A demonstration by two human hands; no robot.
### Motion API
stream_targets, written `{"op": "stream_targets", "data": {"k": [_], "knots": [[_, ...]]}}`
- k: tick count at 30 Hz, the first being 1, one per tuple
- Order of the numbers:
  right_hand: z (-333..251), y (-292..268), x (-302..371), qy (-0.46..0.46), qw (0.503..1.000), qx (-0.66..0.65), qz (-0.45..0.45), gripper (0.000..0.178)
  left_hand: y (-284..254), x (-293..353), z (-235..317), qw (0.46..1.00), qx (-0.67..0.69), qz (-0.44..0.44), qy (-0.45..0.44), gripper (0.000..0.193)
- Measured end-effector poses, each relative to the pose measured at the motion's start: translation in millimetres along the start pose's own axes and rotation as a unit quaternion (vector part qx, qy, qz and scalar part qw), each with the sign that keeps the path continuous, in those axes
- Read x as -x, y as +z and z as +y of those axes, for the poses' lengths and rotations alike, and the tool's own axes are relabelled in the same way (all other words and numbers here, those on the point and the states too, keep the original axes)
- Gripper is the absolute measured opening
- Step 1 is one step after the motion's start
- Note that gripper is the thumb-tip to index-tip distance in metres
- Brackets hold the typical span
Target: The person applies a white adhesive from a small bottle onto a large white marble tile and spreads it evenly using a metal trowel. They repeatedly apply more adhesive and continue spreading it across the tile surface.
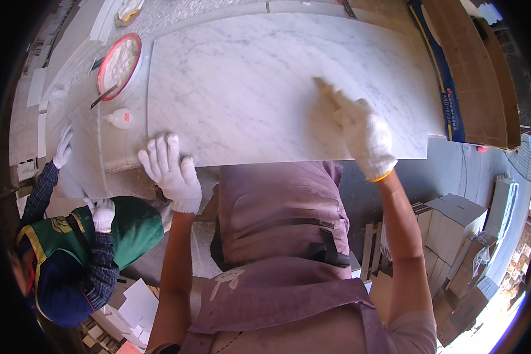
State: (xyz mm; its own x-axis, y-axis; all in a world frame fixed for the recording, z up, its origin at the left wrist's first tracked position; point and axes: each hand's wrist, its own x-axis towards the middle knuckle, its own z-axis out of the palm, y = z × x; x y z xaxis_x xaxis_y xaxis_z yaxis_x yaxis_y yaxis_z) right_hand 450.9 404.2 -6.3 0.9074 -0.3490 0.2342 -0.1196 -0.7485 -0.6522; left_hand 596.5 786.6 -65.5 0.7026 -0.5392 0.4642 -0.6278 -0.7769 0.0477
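A large white slab with grey marble-like veins [242, 88] lies flat in front of me. My left hand [174, 171], in a white knit glove, rests with fingers spread at the slab's near left corner. Over the right half of the slab, my right hand [366, 133] reaches forward in a similar glove with a yellow cuff edge. Its fingers stretch out, and their tips look brownish and blurred. Whether those tips touch the slab, I cannot tell. Left of the slab are a red-rimmed bowl of white paste [139, 50], a dark-handled spreader [103, 97] and a small white squeeze bottle [123, 118].
At the left, a co-worker in a green apron [137, 227] works with gloved hands on another pale slab [76, 159]. An open cardboard box [469, 71] stands beyond the right edge. Stacked white boxes [454, 221] sit on the lower right.
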Motion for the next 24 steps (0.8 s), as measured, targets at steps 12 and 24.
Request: {"op": "stream_targets", "data": {"k": [12, 24], "knots": [[5, 2, 9, -0.083, 0.987, -0.128, -0.046, 0.047, 0, 3, 5, 1.000, -0.009, 0.010, -0.010, 0.056], [8, -2, 21, -0.117, 0.979, -0.102, -0.134, 0.058, -5, -3, 10, 1.000, -0.005, 0.024, 0.010, 0.054]]}}
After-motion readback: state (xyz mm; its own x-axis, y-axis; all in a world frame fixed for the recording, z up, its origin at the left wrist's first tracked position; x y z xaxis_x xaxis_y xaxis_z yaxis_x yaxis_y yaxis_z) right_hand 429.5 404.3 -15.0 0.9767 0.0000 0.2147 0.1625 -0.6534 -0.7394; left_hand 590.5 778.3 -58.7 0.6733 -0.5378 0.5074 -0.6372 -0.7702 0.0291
